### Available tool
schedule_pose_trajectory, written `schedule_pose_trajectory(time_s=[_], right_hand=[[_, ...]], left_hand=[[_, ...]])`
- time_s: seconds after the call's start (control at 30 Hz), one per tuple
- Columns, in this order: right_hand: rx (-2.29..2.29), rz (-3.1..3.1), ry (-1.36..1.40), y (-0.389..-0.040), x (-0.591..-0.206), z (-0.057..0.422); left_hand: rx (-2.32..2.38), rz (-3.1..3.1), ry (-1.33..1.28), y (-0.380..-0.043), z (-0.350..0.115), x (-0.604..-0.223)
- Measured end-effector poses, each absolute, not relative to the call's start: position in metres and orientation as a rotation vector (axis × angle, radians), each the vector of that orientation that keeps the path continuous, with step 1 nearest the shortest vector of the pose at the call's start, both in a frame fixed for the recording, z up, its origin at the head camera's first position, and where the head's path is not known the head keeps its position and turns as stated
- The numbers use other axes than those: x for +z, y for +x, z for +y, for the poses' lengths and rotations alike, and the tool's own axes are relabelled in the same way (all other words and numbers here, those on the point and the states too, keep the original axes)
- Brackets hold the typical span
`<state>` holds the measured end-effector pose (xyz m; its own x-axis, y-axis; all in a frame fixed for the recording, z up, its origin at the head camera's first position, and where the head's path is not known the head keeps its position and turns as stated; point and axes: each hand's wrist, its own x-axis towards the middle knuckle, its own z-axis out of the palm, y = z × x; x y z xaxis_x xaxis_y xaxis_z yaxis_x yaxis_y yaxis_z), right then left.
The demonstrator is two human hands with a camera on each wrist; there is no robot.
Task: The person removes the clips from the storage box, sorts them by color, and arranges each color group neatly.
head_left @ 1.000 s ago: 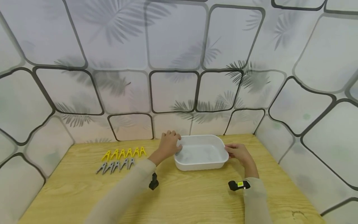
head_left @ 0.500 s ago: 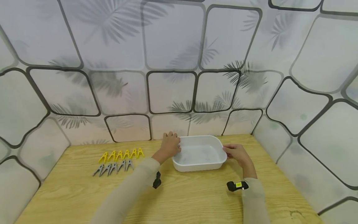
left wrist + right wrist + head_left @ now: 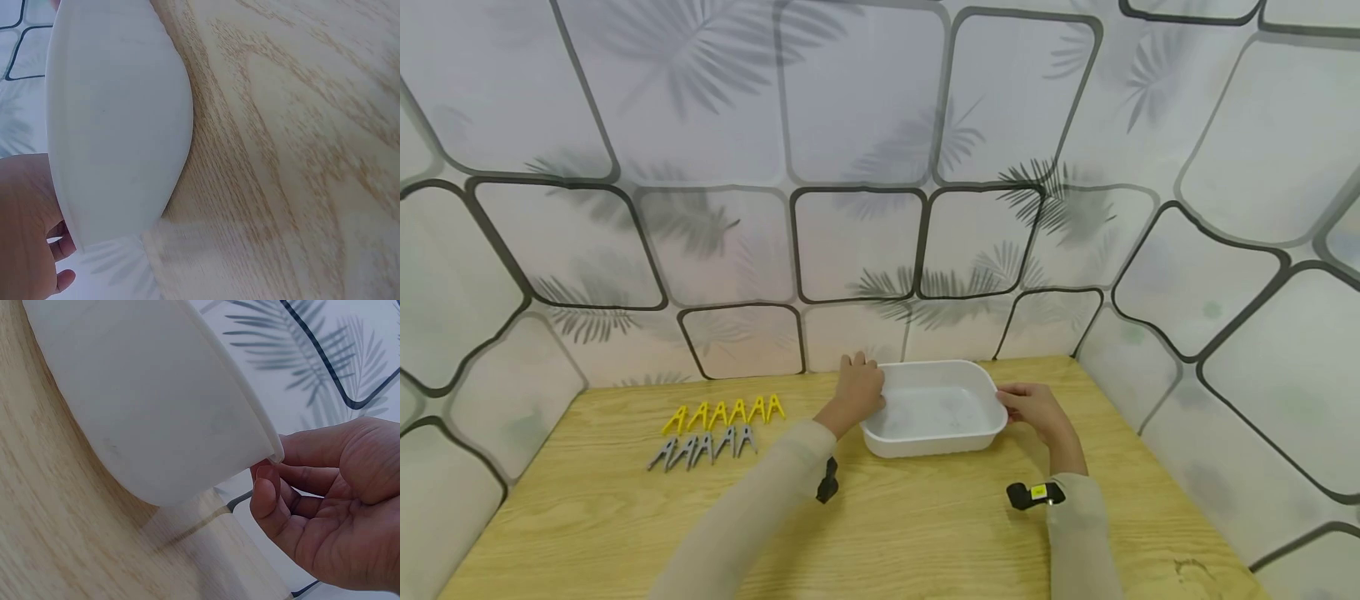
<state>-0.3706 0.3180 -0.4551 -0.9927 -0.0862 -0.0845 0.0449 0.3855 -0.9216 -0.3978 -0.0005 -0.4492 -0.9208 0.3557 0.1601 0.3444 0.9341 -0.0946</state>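
A white plastic tub (image 3: 934, 447), rectangular with rounded corners, stands on the wooden table with nothing in it. My left hand (image 3: 859, 392) grips its left rim toward the back corner. In the left wrist view, that hand (image 3: 25, 219) shows behind the tub's rim, its fingertips bent past the corner and its thumb mostly hidden. At the right end, my right hand (image 3: 1036, 410) pinches the rim. The right wrist view shows this hand (image 3: 331, 500) with thumb on top of the lip and curled fingers under it.
Left of the tub lie two rows of clips: several yellow clips (image 3: 739, 409) behind and several grey clips (image 3: 703, 450) in front. Patterned fabric walls (image 3: 857, 250) enclose the table (image 3: 925, 533) at the back and both sides.
The left hand has moved slightly right, closer onto the tub's rim, and its thumb shows less inside. The tub and right hand have hardly moved; the head view has shifted a little.
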Motion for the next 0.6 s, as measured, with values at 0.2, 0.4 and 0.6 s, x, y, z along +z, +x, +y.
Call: schedule_pose_trajectory(time_s=[0.2, 0.4, 0.6], right_hand=[[-1.675, 2.509, -0.039, -0.3714, -0.4554, 0.318], [-1.681, 2.508, -0.037, -0.3703, -0.4538, 0.3174], [-1.674, 2.509, 0.0, -0.369, -0.4518, 0.3168]], left_hand=[[0.009, -2.923, -0.536, -0.3983, 0.0002, -0.451], [-0.021, -2.922, -0.546, -0.3985, 0.0008, -0.4494], [-0.037, -2.938, -0.554, -0.3983, 0.0017, -0.4488]])
